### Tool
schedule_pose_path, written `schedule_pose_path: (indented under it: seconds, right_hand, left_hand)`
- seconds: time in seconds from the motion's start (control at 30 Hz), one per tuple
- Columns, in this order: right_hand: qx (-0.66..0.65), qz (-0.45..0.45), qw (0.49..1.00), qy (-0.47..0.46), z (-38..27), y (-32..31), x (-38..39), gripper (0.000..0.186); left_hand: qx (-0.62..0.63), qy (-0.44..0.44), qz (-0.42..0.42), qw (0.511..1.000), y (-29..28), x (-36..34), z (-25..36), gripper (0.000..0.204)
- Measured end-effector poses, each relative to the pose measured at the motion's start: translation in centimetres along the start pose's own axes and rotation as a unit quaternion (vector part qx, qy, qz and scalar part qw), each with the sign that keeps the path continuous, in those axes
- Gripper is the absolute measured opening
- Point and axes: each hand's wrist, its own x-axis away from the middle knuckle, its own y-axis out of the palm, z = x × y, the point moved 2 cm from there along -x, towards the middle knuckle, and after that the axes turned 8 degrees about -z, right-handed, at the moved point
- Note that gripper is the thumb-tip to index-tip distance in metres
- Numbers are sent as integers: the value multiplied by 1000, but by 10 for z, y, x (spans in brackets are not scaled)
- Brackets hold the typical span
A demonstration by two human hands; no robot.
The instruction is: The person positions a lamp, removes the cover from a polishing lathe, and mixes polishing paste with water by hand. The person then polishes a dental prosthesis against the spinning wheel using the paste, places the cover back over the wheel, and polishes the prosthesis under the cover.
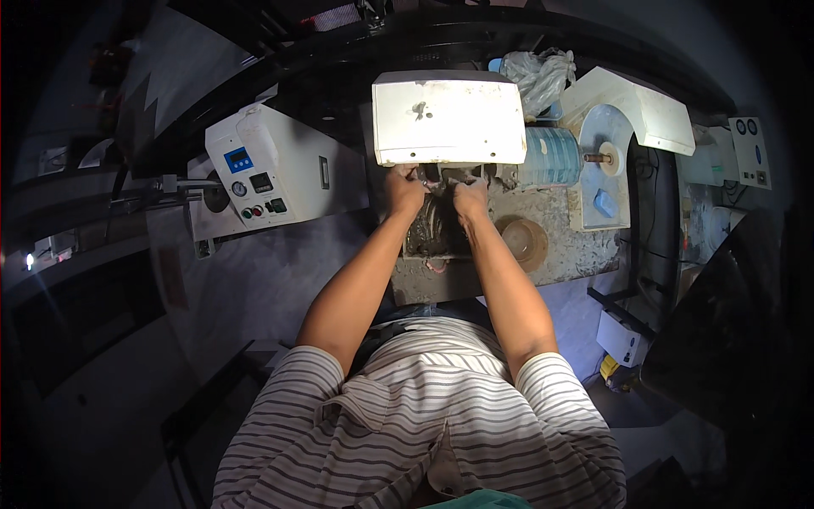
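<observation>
Both my arms reach forward to a white box-shaped hood (449, 119) over a muddy, wet workbench (568, 254). Under its front edge, my left hand (405, 190) is closed, with its fingertips partly in the hood's shadow. My right hand (471, 197) is curled closed a short way to the right, its knuckles turned up. Whatever the fingers grip is too small and shaded to make out. Below and between the hands lies a dark tray (428, 233) smeared with wet grey slurry. A brown round bowl (523, 243) sits to the right of my right forearm.
Right of the hood are a large bluish clear plastic jug (551, 158) on its side and a crumpled plastic bag (540, 78). Farther right, a white-housed machine (627, 106) has a spindle with a white disc (612, 159). A white control box (271, 174) stands at the left.
</observation>
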Motion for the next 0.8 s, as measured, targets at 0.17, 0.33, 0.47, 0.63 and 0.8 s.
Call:
schedule_pose_path:
  seconds: [0.17, 0.33, 0.47, 0.63, 0.8]
  right_hand:
    - [-60, -13, 998, -9, -3, -2, 2, 21]
    - [-18, -6, 999, 32, 12, 5, 0, 20]
    - [-51, -45, 998, 1, 6, 5, 14, 17]
    - [-19, -30, 998, 44, 14, 12, 2, 16]
    - [-129, -80, 988, -32, 19, 10, 10, 26]
  left_hand:
    - [-92, 121, 10, 988, -2, -2, -8, 27]
    - [-258, 174, 13, 950, 1, 23, 22, 19]
    - [-271, 205, 3, 940, 0, 45, 43, 16]
    - [-305, 226, 0, 925, -2, 33, 36, 15]
    - [-281, 293, -16, 914, 0, 47, 42, 13]
